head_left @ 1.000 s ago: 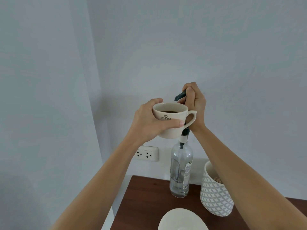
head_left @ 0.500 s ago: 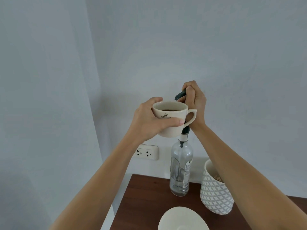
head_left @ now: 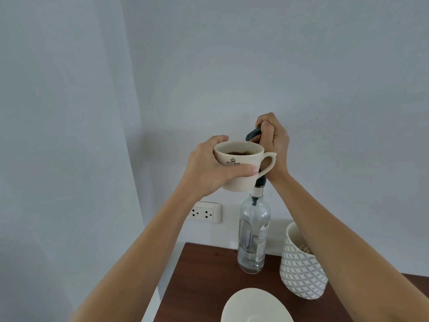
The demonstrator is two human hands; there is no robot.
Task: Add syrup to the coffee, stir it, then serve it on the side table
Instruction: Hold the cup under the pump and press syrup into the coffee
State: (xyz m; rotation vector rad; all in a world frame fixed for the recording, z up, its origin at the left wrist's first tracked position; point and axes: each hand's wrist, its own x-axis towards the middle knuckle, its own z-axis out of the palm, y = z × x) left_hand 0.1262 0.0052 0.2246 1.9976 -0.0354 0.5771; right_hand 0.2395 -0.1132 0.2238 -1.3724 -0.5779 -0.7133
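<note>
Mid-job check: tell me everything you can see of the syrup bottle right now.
The syrup bottle is clear glass, tall and round with sloped shoulders. It stands upright on the brown table by the wall, beside the patterned pot. A little clear liquid sits at its bottom, and a printed label runs down its right side. A dark pump with a curved spout tops it. The right hand grips the pump head; the cup hides its stem.

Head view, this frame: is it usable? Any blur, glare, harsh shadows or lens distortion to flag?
Head view: soft, even light, only faint shadows on the wall; sharp enough to read the cup logo; small highlights on the syrup bottle, no blown glare; wide-angle stretch swells both forearms at the lower edge; saucer cropped.
</note>
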